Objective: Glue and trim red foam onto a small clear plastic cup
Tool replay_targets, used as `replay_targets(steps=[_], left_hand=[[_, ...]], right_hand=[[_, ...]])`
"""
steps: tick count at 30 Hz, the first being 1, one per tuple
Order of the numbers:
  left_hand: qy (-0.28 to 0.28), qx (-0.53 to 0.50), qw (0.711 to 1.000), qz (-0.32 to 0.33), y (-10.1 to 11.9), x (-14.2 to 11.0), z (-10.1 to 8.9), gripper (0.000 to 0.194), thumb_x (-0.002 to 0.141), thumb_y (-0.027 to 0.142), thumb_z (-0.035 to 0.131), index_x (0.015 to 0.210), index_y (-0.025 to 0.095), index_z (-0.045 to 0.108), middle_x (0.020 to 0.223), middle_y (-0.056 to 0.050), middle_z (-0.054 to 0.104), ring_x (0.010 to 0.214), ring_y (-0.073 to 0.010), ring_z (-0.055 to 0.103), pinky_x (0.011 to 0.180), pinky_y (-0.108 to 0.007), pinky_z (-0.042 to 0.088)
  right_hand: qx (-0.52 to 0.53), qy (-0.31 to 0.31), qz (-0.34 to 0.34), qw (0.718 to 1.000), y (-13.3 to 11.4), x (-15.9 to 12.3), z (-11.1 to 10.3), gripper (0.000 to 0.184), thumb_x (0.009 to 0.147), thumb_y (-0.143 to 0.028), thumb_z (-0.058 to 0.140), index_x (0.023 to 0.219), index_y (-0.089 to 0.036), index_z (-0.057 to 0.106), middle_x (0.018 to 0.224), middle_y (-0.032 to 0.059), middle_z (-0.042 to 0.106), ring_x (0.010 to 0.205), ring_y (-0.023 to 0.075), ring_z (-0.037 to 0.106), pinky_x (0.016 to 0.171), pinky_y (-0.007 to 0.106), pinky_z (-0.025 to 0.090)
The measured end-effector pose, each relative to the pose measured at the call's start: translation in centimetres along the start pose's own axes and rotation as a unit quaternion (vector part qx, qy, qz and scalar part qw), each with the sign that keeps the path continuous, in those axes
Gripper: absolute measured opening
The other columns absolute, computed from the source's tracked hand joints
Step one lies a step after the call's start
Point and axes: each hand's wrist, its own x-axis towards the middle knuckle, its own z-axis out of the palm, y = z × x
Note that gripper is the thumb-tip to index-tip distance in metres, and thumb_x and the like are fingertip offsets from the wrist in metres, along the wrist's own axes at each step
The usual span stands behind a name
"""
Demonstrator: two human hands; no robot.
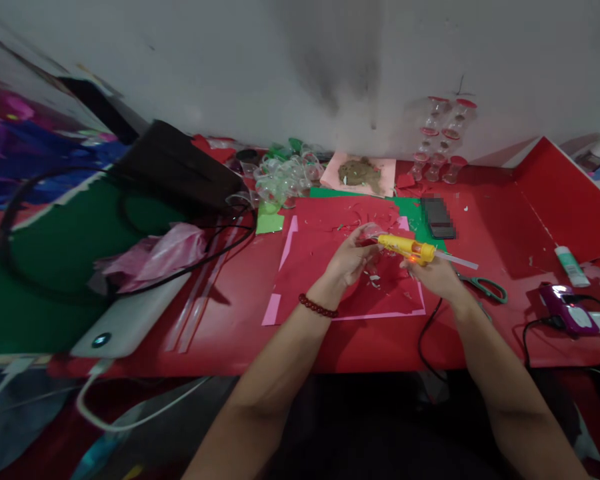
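My right hand (433,275) is closed round the grip of a yellow hot glue gun (403,247), whose small orange light glows. A translucent glue stick (463,260) juts from its back end. The gun's nozzle points left at a small clear plastic cup (373,230), pinched in the fingers of my left hand (350,259). Part of the cup is hidden behind my fingers and the nozzle. Both hands are above stacked red sheets (305,273) strewn with scraps. Beside my right hand lie scissors with green handles (491,288).
Clear cups (285,177) are heaped at the back left. A pink sheet (333,175) carries a brown grainy pile (360,172). Joined cups with red caps (453,167) stand by the wall. A phone (437,218), glue tube (573,267) and purple power socket (570,312) lie rightward; cables cross the table.
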Motion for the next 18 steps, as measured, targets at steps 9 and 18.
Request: replay_targets(steps=[9, 18], left_hand=[[0.005, -0.008, 1.0, 0.001, -0.07, 0.0, 0.03, 0.079, 0.076, -0.002, 0.073, 0.147, 0.018, 0.046, 0.079, 0.0, 0.071, 0.054, -0.0152, 0.067, 0.045, -0.022, 0.054], [0.007, -0.012, 1.0, -0.002, 0.0, -0.14, 0.04, 0.08, 0.075, -0.001, 0.074, 0.147, 0.02, 0.046, 0.084, -0.003, 0.075, 0.058, -0.0172, 0.071, 0.046, -0.023, 0.055]], right_hand=[[-0.023, 0.009, 0.024, 0.999, 0.4, 0.07, -0.11, 0.046, 0.084, -0.065, 0.065, 0.083, -0.02, 0.075, 0.065, 0.0029, 0.065, 0.062, 0.019, 0.058, 0.058, 0.03, 0.046], [0.022, 0.026, 0.021, 0.999, -0.15, 0.14, -0.29, 0.052, 0.08, -0.072, 0.066, 0.081, -0.02, 0.076, 0.064, 0.0029, 0.068, 0.06, 0.0179, 0.057, 0.054, 0.029, 0.044]])
